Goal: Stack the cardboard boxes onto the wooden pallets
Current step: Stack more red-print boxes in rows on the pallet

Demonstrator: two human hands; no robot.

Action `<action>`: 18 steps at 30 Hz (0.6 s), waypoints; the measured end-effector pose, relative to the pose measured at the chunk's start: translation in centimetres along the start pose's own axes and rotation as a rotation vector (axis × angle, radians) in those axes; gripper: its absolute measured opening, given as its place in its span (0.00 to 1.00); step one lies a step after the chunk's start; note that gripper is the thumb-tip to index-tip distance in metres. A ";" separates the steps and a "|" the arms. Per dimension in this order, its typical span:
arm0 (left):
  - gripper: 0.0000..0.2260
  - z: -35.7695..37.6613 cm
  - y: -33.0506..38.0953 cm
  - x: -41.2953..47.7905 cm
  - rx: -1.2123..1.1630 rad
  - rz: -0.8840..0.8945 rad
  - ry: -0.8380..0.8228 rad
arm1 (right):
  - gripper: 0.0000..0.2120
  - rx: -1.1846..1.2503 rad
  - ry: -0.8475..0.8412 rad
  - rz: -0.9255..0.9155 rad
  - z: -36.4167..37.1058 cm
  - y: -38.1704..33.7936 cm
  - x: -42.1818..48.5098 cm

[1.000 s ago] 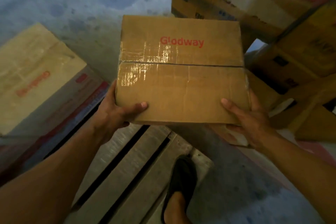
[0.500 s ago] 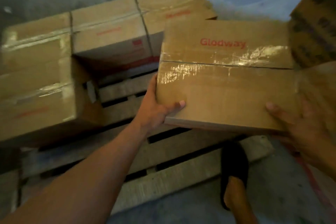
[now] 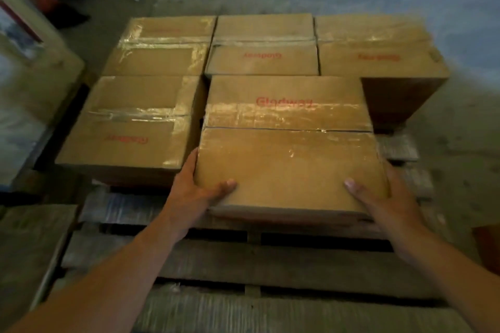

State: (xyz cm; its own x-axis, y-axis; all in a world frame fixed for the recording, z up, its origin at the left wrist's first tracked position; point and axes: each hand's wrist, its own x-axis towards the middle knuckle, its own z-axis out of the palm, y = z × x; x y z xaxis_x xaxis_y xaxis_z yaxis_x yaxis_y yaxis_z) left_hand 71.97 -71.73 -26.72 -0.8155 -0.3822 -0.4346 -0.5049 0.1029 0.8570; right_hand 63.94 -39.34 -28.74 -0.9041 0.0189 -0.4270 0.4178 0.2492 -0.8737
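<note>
Head view: cardboard box [image 3: 286,159] gripped between left hand [image 3: 189,197] and right hand [image 3: 387,205], fingers [image 3: 190,167] wrapping near corners.

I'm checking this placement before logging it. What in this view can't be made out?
Head view:
- Fingers of the left hand and right hand: mostly hidden behind the held box; only the thumbs show on top.
- Whether the held box rests on the wooden pallet: the box hides its own underside.
- Print on the rear boxes: upside down, blurred.
</note>
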 end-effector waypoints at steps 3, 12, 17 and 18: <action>0.49 0.0 -0.5 2.4 0.008 -0.026 0.065 | 0.41 -0.033 -0.066 -0.007 1.6 -0.5 3.5; 0.42 -1.2 -1.6 9.4 0.380 -0.015 0.273 | 0.35 -0.046 -0.056 0.023 7.0 1.1 9.8; 0.31 0.4 -2.4 10.0 0.724 -0.079 0.454 | 0.38 -0.078 -0.041 0.033 9.3 2.4 9.8; 0.30 0.6 -2.6 10.1 0.750 -0.115 0.481 | 0.37 -0.080 -0.048 0.022 9.5 2.4 9.7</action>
State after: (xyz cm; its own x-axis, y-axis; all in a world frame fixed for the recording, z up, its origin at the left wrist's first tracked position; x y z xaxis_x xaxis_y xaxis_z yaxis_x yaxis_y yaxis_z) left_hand 64.95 -75.33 -33.51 -0.6269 -0.7533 -0.1989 -0.7656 0.5484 0.3362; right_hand 57.07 -47.78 -37.22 -0.8886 -0.0205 -0.4583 0.4275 0.3254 -0.8434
